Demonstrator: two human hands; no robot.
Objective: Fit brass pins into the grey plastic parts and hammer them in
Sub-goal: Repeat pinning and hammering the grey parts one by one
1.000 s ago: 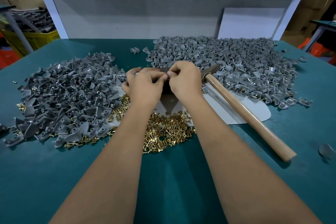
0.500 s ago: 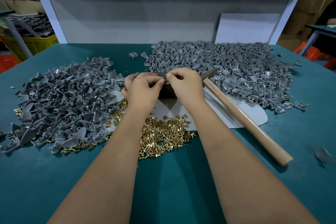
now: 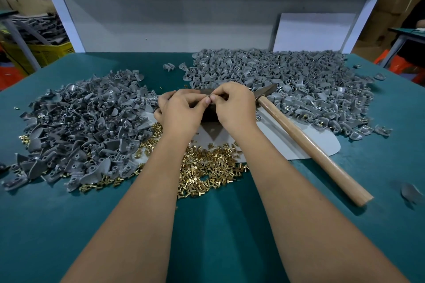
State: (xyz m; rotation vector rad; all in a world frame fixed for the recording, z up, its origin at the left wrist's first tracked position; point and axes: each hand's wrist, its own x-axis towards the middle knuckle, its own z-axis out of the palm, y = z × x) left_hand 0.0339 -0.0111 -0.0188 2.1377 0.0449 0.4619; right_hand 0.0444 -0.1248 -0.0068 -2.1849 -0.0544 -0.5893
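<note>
Hands meet at the middle of the green tabletop (image 3: 69, 225). The left hand (image 3: 181, 114) and the right hand (image 3: 234, 108) both have curled fingers, thumb tips touching, pinching something small between them; what it is cannot be told. Under them sits a dark block (image 3: 208, 114). Two heaps of grey plastic parts lie here: one heap (image 3: 80, 126) at nine o'clock from the hands, a larger heap (image 3: 299, 82) at two o'clock. One spread of brass pins (image 3: 207, 172), too many to count, lies at six o'clock. One hammer (image 3: 310, 145) rests at four o'clock on a white sheet (image 3: 322, 145), its head just beside the right hand.
</note>
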